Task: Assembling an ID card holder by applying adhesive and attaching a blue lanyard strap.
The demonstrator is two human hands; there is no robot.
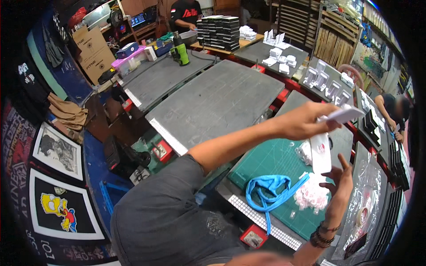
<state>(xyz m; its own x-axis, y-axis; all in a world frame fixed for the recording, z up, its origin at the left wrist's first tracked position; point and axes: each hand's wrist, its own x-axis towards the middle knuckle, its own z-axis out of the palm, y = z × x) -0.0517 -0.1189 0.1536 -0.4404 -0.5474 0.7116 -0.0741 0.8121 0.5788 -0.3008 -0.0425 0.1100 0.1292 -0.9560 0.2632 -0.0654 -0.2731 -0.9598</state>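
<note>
Stretched across the front of me, my left hand (308, 120) is closed on a flat white piece (346, 115), which looks like folded card. Below it hangs a white strip (320, 155) with a small red mark; whether it joins the held piece is unclear. My right hand (339, 184) is beside the strip's lower end, fingers apart and curved, with nothing visible in it. Under both hands is a green cutting mat (262, 159). On it lie a heap of small clear packets with red print (313, 195) and a blue cloth strap (268, 190).
Dark tabletops (213, 102) spread out ahead, with red clamps (164, 150) at their edges. White stands (321, 77) and stacked black boxes (217, 33) are farther back. A clear plastic sheet (370, 195) lies on the right. Two other people work at the far tables.
</note>
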